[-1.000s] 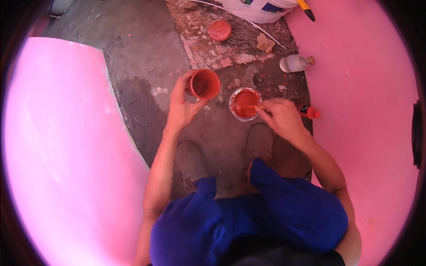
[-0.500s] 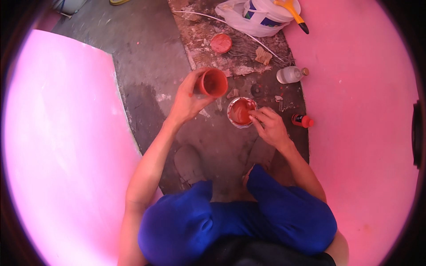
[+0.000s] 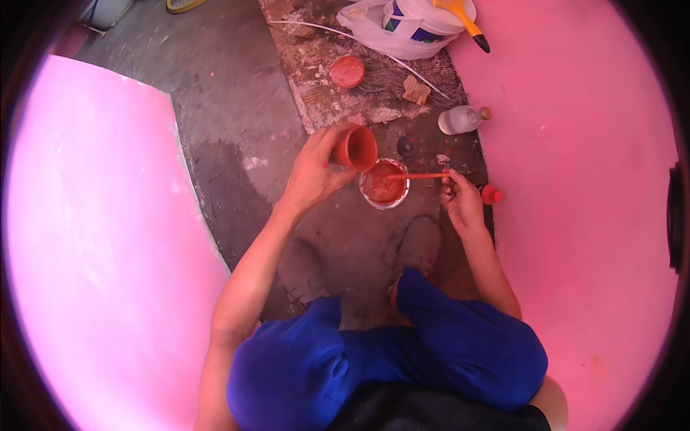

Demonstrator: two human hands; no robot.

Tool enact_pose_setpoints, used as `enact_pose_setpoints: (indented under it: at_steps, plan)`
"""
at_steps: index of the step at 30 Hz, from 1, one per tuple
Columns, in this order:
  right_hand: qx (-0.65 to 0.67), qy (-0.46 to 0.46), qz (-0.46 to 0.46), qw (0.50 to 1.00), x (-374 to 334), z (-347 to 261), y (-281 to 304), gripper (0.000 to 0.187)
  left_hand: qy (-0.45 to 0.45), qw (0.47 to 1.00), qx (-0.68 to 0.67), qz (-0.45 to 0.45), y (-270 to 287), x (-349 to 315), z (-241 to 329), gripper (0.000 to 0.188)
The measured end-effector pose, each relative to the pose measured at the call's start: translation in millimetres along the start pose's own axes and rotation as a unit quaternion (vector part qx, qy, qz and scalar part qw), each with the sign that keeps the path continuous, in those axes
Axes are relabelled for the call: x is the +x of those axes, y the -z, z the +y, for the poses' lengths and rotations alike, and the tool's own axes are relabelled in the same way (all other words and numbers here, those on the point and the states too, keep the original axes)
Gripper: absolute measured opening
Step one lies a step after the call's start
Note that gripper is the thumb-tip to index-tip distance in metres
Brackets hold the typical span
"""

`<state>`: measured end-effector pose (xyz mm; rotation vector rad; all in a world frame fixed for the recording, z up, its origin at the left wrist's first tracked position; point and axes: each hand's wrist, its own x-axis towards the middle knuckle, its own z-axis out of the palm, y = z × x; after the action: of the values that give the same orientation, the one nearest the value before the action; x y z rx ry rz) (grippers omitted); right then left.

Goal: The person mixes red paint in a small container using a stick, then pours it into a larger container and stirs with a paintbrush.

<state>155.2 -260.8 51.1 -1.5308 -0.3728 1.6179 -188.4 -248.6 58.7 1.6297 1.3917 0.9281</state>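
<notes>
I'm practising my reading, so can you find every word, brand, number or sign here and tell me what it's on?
There are none I can read.
Bucket: blue and green markings, too small and partly covered by the bag.
Red bottle: partly hidden behind the right hand; nothing readable.
Cup: no writing shows.
Clear bottle: no writing shows.

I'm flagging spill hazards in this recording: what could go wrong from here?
The left hand holds the red cup tilted toward the paint can; any loose paint inside could drip outside the rim.

The right hand grips the thin red stick near one end, so it might slip or drip if lifted.

The red-capped bottle sits right by that hand and might get knocked.
</notes>
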Motion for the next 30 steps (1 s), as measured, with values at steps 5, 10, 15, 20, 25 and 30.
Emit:
enact_pose_setpoints:
  at_steps: [5, 10, 15, 20, 25, 30]
  plan:
    - [0.034, 0.085, -0.042, 0.995, -18, -28, -23, 0.021, -0.017, 1.0, -0.022, -0.003, 0, 1, -2, 0.073]
    - [-0.067, 0.191, -0.09, 0.975, -29, -36, -58, 0.024, -0.047, 0.998, -0.048, -0.014, -10, 4, 13, 0.074]
    - [-0.22, 0.269, -0.085, 0.934, -41, -36, -90, 0.024, -0.059, 0.997, -0.039, -0.017, -11, 6, 38, 0.075]
    - [-0.319, 0.343, -0.005, 0.884, -49, -40, -99, 0.025, -0.076, 0.996, -0.036, 0.003, -11, 6, 48, 0.069]
    - [-0.365, 0.357, 0.017, 0.859, -45, -50, -101, 0.026, -0.083, 0.996, -0.026, 0.008, -13, 6, 45, 0.064]
    - [-0.346, 0.352, 0.015, 0.87, -51, -55, -109, 0.025, -0.078, 0.995, -0.048, 0.036, -21, 4, 43, 0.07]
